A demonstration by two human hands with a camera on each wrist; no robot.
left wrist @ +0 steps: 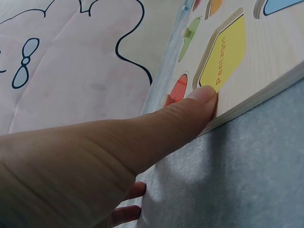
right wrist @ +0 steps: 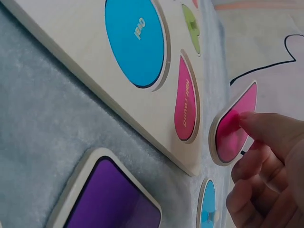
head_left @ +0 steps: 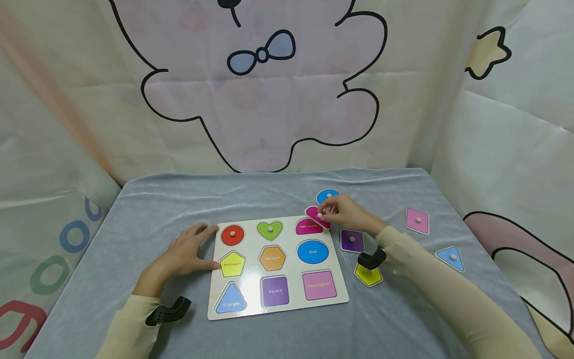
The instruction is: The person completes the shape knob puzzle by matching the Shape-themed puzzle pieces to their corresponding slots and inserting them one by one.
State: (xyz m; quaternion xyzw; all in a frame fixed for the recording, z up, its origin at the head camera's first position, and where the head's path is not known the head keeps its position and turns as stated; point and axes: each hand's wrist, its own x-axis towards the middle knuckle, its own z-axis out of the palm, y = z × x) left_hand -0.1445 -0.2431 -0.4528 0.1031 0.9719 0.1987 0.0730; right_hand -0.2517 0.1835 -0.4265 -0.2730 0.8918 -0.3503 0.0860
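A wooden shape board (head_left: 250,235) lies on the cloth. My right hand (head_left: 347,214) pinches a pink half-round piece (right wrist: 235,126) by its knob, tilted just above the board's top right corner. Below it is the pink recess (right wrist: 184,107) labelled "Half round". A red circle (head_left: 232,235) and a green heart (head_left: 270,230), both with knobs, sit in the board's top row. My left hand (head_left: 181,252) spreads along the left edge. Its straight thumb (left wrist: 202,97) presses the rim beside the yellow pentagon recess (left wrist: 228,52), with another finger at the top left corner.
Loose knobbed pieces lie right of the board: a blue oval (head_left: 326,194) behind the right hand, a purple square (head_left: 346,241), a yellow pentagon (head_left: 368,277) partly under the wrist strap, a pink rectangle (head_left: 417,222) and a blue triangle (head_left: 450,259). Grey cloth (head_left: 179,199) covers the table.
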